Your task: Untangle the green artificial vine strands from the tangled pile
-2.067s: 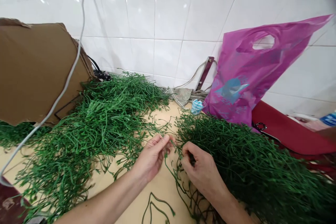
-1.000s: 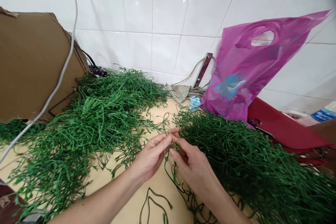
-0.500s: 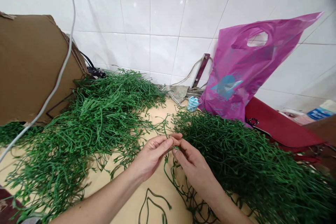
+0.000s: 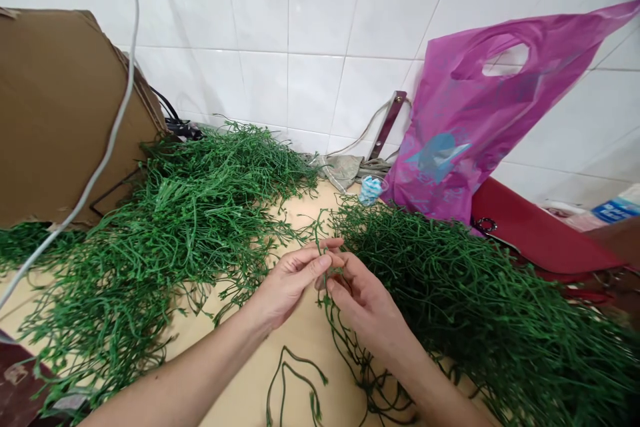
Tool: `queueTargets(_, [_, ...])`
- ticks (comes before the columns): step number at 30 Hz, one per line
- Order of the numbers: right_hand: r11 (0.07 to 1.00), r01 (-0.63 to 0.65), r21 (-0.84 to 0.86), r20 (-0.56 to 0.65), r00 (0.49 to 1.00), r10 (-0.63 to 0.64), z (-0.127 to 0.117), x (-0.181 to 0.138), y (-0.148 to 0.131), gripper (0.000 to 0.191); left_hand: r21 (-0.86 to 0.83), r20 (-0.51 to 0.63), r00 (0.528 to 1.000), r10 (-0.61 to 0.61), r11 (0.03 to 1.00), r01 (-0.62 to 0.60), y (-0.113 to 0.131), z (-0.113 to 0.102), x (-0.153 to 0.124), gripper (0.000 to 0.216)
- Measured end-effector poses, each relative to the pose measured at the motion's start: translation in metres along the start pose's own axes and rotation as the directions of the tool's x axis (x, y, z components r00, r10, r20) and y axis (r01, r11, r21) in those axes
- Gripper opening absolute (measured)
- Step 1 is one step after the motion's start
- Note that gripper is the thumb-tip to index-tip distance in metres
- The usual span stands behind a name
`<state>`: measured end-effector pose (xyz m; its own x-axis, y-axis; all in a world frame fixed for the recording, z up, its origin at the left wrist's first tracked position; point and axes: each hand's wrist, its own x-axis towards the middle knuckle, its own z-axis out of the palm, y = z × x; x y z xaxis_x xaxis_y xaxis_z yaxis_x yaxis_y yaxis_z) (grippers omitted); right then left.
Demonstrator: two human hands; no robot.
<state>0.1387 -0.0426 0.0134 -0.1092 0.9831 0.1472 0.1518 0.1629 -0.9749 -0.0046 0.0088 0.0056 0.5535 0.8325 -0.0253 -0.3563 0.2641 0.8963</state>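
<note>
My left hand (image 4: 300, 273) pinches a thin green plastic-looking stem (image 4: 319, 230) between thumb and fingers; its small branched tip stands up above the fingertips. Close against it, my right hand (image 4: 367, 303) has thumb and forefinger closed on the same stem, just below. The fingers partly hide where the pieces meet. Below the right hand, a tangle of darker green stems (image 4: 370, 373) lies on the tan tabletop (image 4: 240, 373). One loose forked stem (image 4: 300, 357) rests in front of my hands.
Big heaps of green stems lie left (image 4: 200, 213) and right (image 4: 500, 307). A cardboard box (image 4: 60, 120) and hanging white cable (image 4: 117, 127) are at left. A purple plastic bag (image 4: 450, 127), a blue-and-white crumpled item (image 4: 370, 190) and a red case (image 4: 545, 233) stand at the back right.
My hands stay together on the stem, with the fingertips shifted slightly. More of its tip shows above the left fingers. The camera view has moved a little.
</note>
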Motion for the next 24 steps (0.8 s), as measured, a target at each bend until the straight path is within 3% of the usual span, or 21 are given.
queueTargets(4, [0.997, 0.004, -0.075, 0.002, 1.000, -0.004, 0.000, 0.000, -0.002, 0.028, -0.002, 0.002, 1.000, 0.018, 1.000, -0.018, 0.000, 0.000, 0.000, 0.024])
queueTargets(7, [1.000, 0.004, -0.011, 0.041, 0.999, -0.003, 0.002, 0.001, -0.004, 0.032, 0.028, -0.003, 1.000, 0.020, 0.999, -0.020, 0.001, 0.001, -0.001, 0.024])
queueTargets(10, [0.999, 0.017, 0.030, 0.008, 1.000, -0.017, 0.003, 0.003, -0.003, 0.025, 0.008, 0.005, 1.000, 0.005, 1.000, -0.005, 0.001, 0.001, -0.001, 0.023])
queueTargets(13, [0.994, 0.061, -0.096, -0.041, 0.997, -0.065, -0.001, 0.004, -0.001, 0.023, -0.066, -0.013, 1.000, -0.021, 0.998, 0.020, 0.000, 0.002, 0.000, 0.023])
queueTargets(15, [0.933, 0.110, -0.344, -0.044, 0.990, -0.133, -0.005, 0.003, 0.000, 0.027, -0.096, -0.031, 0.999, -0.017, 0.995, 0.014, 0.001, 0.003, 0.001, 0.024])
queueTargets(18, [0.711, 0.207, -0.672, 0.053, 0.971, -0.232, -0.009, 0.000, 0.000, 0.031, -0.200, -0.078, 0.996, -0.038, 0.980, 0.021, 0.005, 0.007, 0.001, 0.030])
queueTargets(21, [0.620, 0.329, -0.713, 0.217, 0.943, -0.251, -0.010, -0.001, -0.001, 0.021, -0.404, -0.116, 0.969, -0.217, 0.902, 0.154, 0.009, 0.010, -0.001, 0.036])
queueTargets(24, [0.582, 0.426, -0.693, 0.364, 0.903, -0.228, -0.009, -0.004, -0.004, 0.020, -0.541, -0.056, 0.928, -0.369, 0.792, 0.283, 0.009, 0.011, -0.004, 0.035])
